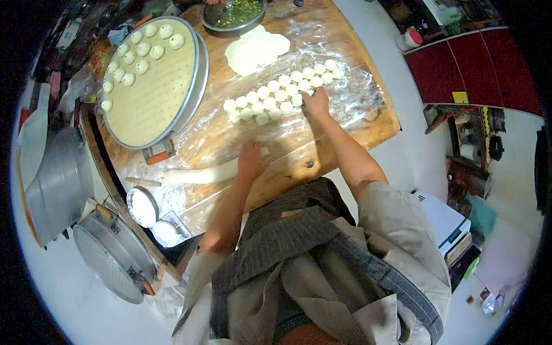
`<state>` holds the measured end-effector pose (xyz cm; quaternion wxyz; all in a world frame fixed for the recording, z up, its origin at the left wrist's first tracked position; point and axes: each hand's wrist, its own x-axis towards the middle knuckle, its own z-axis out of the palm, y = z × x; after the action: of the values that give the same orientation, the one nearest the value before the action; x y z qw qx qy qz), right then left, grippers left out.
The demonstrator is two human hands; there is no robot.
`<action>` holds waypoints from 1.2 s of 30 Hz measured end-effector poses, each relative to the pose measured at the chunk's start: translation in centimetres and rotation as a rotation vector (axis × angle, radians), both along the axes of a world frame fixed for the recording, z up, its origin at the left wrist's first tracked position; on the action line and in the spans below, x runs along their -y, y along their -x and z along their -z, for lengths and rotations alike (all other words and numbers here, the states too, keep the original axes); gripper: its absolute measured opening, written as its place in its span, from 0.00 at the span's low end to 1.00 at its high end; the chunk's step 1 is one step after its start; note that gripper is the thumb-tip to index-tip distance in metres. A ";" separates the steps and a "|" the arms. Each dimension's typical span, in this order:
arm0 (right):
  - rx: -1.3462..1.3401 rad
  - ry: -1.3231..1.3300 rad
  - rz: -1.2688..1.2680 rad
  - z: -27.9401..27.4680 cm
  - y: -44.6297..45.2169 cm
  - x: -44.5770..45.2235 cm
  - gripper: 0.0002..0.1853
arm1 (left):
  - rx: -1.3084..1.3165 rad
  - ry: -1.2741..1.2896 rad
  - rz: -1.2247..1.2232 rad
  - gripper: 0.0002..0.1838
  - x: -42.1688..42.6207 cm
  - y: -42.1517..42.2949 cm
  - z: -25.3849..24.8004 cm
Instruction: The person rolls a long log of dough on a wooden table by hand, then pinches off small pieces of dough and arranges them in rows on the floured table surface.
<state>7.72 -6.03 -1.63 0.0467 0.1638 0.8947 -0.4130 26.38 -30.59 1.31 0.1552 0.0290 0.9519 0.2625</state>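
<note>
On the floured counter (287, 168), two dough forms near the bare hands: a long dough roll (201, 175) lying toward the near left edge, and a block of dough balls (270, 103) in slanting rows, farther out and to the right.

Left grip (250, 163): at the right end of the roll, fingers curled down over that spot. Can't make out whether they're squeezing dough or just resting. Right grip (316, 105): fingertips at the near right edge of the ball block, apparently touching. Pinched or loose, can't make out; the hand hides it.

Handling, my read: balls are light, soft, easily dented. Neighbours sit close, some touching, so could stick. Take one low on its sides, light fingertip pressure, edge pieces first. Flour should cut tack but make them slip a bit.

Roll likely heavier, limp, will sag or neck if lifted by one end. Support underneath along its length, or leave it lying and hold only the end.

Dough sheet (253, 52) beyond the balls looks thin and floppy: tear risk. Get a flat palm under it.
</note>
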 end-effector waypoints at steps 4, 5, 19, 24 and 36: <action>-0.012 -0.142 -0.041 -2.3 -1.1 0.0 0.29 | -0.077 -0.135 -0.066 0.25 -0.1 -0.7 -1.0; -0.056 -0.117 -0.038 -3.2 -2.0 0.0 0.30 | -0.088 -0.119 -0.097 0.25 -0.5 -1.0 1.0; 0.156 0.113 -0.382 -2.6 -15.4 16.3 0.22 | -0.528 -0.231 -0.014 0.19 3.6 -1.2 0.5; 0.085 0.094 -0.425 -4.4 -15.3 15.3 0.11 | -0.116 -0.214 -0.271 0.24 1.8 -0.7 -0.3; -0.241 0.079 -0.512 -0.5 -6.2 -2.8 0.08 | 0.021 0.031 -0.143 0.25 -0.4 1.9 -1.6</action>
<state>13.88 -3.25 -1.11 0.0490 -0.1197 0.8893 -0.4386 24.52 -30.20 2.90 0.1463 -0.0443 0.9538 0.2586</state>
